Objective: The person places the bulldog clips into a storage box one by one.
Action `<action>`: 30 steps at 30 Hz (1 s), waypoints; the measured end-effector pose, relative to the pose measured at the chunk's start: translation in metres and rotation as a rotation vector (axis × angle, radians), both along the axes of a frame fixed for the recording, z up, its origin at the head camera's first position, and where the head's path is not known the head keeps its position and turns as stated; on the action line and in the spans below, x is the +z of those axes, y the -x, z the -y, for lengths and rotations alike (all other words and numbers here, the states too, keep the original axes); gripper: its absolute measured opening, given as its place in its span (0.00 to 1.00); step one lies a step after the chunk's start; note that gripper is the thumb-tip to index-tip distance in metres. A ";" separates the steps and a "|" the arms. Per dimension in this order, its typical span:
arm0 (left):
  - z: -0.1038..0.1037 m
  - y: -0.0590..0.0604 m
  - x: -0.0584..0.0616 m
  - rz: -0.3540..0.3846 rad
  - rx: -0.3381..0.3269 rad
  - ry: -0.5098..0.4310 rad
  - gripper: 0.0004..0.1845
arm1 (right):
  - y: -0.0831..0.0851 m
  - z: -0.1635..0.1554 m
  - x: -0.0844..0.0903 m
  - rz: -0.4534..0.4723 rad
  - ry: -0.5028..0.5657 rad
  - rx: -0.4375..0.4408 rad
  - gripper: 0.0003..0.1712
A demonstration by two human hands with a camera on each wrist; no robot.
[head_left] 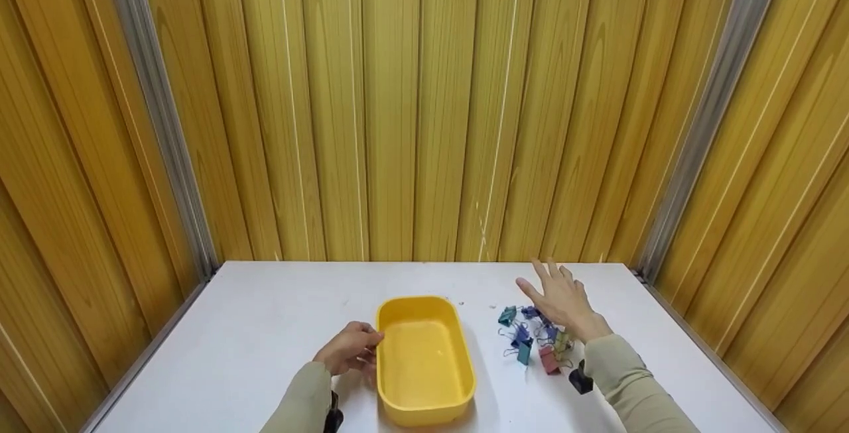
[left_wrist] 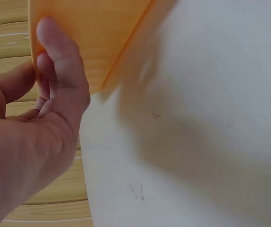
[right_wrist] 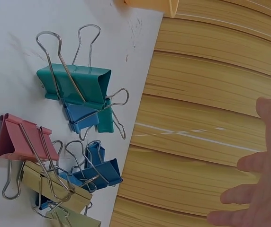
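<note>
Left hand [head_left: 348,348] curling fingers on the rim of the tub [head_left: 424,380], a smooth yellow plastic rounded rectangle sitting mid-table [head_left: 252,327]. Right hand [head_left: 562,300] hovering flat, fingers spread, holding nothing, over the clips [head_left: 534,340]: folded coloured metal with wire loop handles, heaped just right of the tub. Matte white table; glossy wood-grain walls [head_left: 424,108].

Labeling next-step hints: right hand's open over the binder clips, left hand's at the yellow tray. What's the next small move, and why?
Probably lower the right hand and pinch one clip from the pile of binder clips. Its fingers are spread and hold nothing above the pile, while the left hand rests curled against the rim of the yellow tray, which looks empty.
</note>
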State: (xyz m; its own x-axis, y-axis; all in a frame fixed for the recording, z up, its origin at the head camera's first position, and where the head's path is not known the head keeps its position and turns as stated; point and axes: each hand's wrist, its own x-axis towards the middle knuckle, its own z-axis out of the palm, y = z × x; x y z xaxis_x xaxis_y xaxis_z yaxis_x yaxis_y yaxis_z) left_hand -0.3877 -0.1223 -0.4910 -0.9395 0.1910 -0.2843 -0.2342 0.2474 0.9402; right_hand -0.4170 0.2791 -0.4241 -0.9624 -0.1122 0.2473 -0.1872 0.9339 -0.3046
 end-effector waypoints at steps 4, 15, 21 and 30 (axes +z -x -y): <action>-0.002 0.004 -0.002 -0.021 0.043 -0.022 0.08 | -0.002 -0.002 -0.002 0.013 0.041 0.012 0.47; 0.000 0.008 -0.001 -0.044 0.077 -0.004 0.09 | -0.011 0.004 -0.015 0.157 0.140 0.048 0.28; 0.001 0.008 0.001 -0.024 0.093 0.006 0.08 | -0.016 0.015 -0.030 0.349 0.160 -0.054 0.19; 0.001 0.007 0.000 -0.023 0.086 0.000 0.08 | -0.018 0.021 -0.049 0.465 0.183 -0.112 0.26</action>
